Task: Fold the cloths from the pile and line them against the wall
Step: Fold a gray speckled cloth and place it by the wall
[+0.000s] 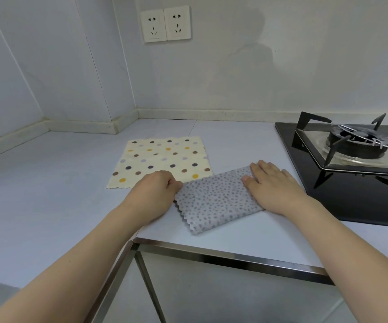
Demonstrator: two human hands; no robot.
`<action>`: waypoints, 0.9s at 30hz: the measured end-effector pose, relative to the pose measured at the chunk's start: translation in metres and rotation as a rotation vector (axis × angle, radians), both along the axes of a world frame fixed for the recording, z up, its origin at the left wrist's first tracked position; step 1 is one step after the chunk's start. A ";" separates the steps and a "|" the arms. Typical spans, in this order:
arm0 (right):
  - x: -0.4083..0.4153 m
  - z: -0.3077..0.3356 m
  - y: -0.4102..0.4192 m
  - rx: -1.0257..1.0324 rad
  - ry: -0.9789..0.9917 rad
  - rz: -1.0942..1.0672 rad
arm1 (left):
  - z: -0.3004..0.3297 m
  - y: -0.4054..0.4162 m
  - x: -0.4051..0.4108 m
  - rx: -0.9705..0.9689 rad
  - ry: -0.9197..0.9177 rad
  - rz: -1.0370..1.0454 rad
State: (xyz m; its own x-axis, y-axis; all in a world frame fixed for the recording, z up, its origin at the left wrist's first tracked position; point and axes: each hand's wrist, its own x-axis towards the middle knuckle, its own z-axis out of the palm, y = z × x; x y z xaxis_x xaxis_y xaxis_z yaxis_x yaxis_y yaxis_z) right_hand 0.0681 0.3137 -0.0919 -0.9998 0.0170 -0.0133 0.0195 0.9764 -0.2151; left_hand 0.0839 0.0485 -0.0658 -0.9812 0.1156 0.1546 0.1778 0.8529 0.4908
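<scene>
Pinching grey cloth (216, 199) far-left corner, left hand (152, 197), fingertips hidden; right hand (273, 185) flat, covering its right end near counter (48, 206) front edge.

Pale countertop (48, 183) w/ steel edge, white tiled walls (281, 66), double socket (165, 24), black gas hob (351, 159)

Matt grey cloth (218, 201), glossy black glass hob (351, 199), smooth pale countertop (48, 194).

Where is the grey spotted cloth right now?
The grey spotted cloth lies folded near the counter's front edge, between the left hand and right hand, beside the stove.
</scene>
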 end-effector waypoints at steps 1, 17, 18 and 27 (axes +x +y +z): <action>0.000 0.000 0.000 -0.014 0.010 -0.002 | 0.000 0.001 0.000 -0.010 0.004 -0.005; 0.004 -0.002 0.000 -0.057 0.064 0.011 | -0.003 0.004 0.006 -0.145 0.100 -0.026; 0.004 -0.002 0.000 -0.055 0.067 0.012 | -0.003 0.005 0.006 -0.171 0.114 -0.011; 0.006 0.000 -0.001 -0.056 0.070 0.010 | -0.006 0.011 0.009 -0.249 0.275 -0.075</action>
